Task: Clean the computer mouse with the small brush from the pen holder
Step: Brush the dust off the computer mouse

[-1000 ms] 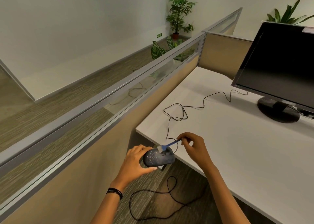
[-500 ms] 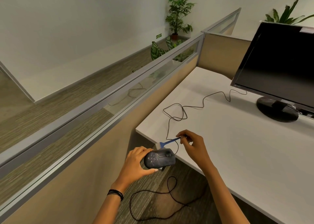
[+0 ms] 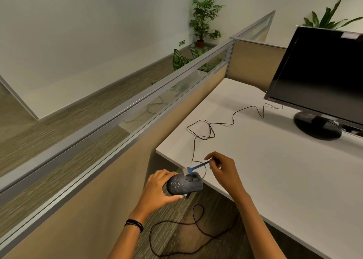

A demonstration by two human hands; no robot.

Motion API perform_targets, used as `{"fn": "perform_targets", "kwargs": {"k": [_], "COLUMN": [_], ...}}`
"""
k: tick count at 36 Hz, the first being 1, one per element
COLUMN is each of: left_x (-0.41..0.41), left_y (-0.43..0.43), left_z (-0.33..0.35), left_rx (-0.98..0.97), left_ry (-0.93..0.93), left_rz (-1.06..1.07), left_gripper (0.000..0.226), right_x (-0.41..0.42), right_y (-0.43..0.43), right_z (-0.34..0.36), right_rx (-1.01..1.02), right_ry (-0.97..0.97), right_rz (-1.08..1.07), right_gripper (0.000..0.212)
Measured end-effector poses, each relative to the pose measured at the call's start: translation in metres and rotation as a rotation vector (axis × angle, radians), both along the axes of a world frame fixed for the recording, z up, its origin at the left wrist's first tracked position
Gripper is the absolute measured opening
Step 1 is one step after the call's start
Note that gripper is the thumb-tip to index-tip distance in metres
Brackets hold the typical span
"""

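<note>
While the left hand (image 3: 157, 190) curls round the rear of the dark, white-speckled computer mouse (image 3: 184, 185), holding it in the air just off the near left corner of the table at six o'clock in the view, a black band (image 3: 134, 224) circles that wrist. At the mouse's two o'clock, the right hand (image 3: 224, 170) pinches the far end of the small blue brush (image 3: 197, 167) between thumb and fingertips. Its pale bristles meet the far upper edge of the mouse, beside the scroll wheel. The black cable (image 3: 233, 120) loops low over the carpeted floor and snakes across the white table (image 3: 275, 180) toward one o'clock. Farther off at two o'clock, a dark monitor (image 3: 324, 72) stands on a round black base (image 3: 317, 125). A beige partition (image 3: 117, 180) with a glass strip borders the table at nine o'clock. Beyond it, at twelve o'clock, potted plants (image 3: 204, 17) stand by the white wall.
</note>
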State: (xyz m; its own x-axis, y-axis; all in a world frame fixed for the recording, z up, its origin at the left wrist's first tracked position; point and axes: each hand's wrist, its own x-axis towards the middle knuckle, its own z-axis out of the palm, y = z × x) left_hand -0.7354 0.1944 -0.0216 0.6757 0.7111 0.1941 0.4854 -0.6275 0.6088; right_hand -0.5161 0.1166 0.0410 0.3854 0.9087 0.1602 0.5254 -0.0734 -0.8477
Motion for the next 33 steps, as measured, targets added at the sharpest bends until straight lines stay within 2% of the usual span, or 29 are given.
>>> {"fn": "perform_targets", "kwargs": {"k": [3,8,14,20,25,27,30,33], "left_x": [0.0003,0.0005,0.0018,0.0028,0.0022,0.0023,0.0025,0.0028], "left_y": [-0.001,-0.002,-0.0037,-0.0052,-0.0055,-0.0056,-0.0062,-0.0062], "left_z": [-0.0004,0.0005,0.0005,0.0032,0.0021,0.0023,0.0027,0.0025], "left_rx": [0.0,-0.005,-0.006,0.001,-0.002,-0.005,-0.005,-0.004], "left_ry": [0.005,0.009,0.012,0.011,0.013,0.016,0.013,0.008], "left_rz": [-0.003,0.003,-0.004,0.0,-0.005,-0.001,0.01,0.009], "left_gripper": [0.07,0.07,0.069,0.071,0.069,0.07,0.073,0.072], "right_x": [-0.0016,-0.0031,-0.0042,-0.0054,-0.0058,-0.0059,-0.0053,-0.0029], "right_y": [-0.0023,-0.0054,-0.0074,-0.0079,-0.0072,-0.0075,-0.0072,-0.006], "right_z": [0.0033,0.005,0.0016,0.0034,0.0011,0.0031,0.0035,-0.0003], "right_rx": [0.057,-0.015,0.069,-0.017,0.047,0.065,-0.007,-0.07], "right_ry": [0.028,0.034,0.035,0.022,0.039,0.077,0.06,0.019], "right_rz": [-0.05,0.075,-0.087,0.077,-0.087,-0.061,0.054,0.01], "right_gripper": [0.017,0.018,0.014,0.018,0.013,0.015,0.016,0.015]}}
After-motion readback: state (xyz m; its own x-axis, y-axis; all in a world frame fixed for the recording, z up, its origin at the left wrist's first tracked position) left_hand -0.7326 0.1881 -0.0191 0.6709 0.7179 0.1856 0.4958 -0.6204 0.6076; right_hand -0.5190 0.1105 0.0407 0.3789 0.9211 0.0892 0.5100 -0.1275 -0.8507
